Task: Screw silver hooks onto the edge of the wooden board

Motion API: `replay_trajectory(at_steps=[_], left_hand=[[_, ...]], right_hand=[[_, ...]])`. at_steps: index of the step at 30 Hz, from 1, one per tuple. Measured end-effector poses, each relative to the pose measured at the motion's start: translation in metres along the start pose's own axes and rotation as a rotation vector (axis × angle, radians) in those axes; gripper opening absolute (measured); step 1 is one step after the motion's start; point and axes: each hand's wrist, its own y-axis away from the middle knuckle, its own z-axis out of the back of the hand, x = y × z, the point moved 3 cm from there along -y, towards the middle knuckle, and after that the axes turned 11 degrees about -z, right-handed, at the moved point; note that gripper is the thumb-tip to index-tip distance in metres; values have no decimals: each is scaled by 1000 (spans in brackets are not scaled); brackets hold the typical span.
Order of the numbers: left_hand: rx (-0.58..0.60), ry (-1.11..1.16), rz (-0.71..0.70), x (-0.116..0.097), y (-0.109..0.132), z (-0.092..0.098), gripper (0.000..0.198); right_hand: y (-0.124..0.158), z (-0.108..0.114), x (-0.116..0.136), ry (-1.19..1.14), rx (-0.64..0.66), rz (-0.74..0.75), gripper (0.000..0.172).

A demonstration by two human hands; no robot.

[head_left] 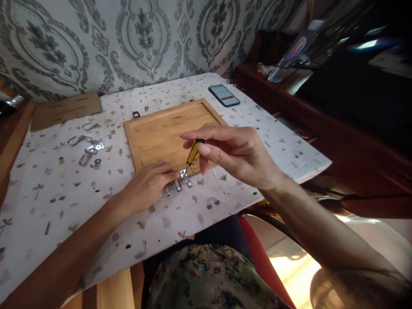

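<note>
A framed wooden board (161, 137) lies on the table. At its near edge is a shiny metal hook plate (183, 173), its hooks (178, 185) pointing toward me over the tablecloth. My left hand (151, 182) has its fingertips closed on the plate's left end; part of the plate is hidden beneath them. Between thumb and fingers, my right hand (231, 150) grips a small yellow and black screwdriver (193, 153). The screwdriver slants down, its tip at the plate beside my left fingertips. Whether a screw sits under the tip is too small to tell.
Loose metal hooks (92, 148) lie on the patterned tablecloth (64, 214) at left. A piece of slotted cardboard (67, 110) rests at the back left. Behind the board's right corner lies a phone (224, 95). A plastic bottle (294, 53) stands on dark furniture at right.
</note>
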Motion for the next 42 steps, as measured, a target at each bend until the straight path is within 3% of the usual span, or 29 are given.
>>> replay_trajectory(at_steps=[5,11,20,30,37,42], left_hand=[[-27,8,-19,4,2,-4,41],[-48,-6,-20,1,3,-4,37],[-8,25,-12,3,6,-7,37],[4,55,35,-2,4,-5,32],[25,39,44,-4,5,-4,31],[126,43,98,-7,2,-5,26]], right_hand=[[-3,-2,-5,-115,-65,-54,33],[1,-1,-10,-145,34,-86,40],[1,-8,-2,-213,-24,-130,28],[-12,5,3,-177,184,-115,23],[-18,12,-8,-206,67,-235,21],[-2,10,-4,-194,34,-165,23]])
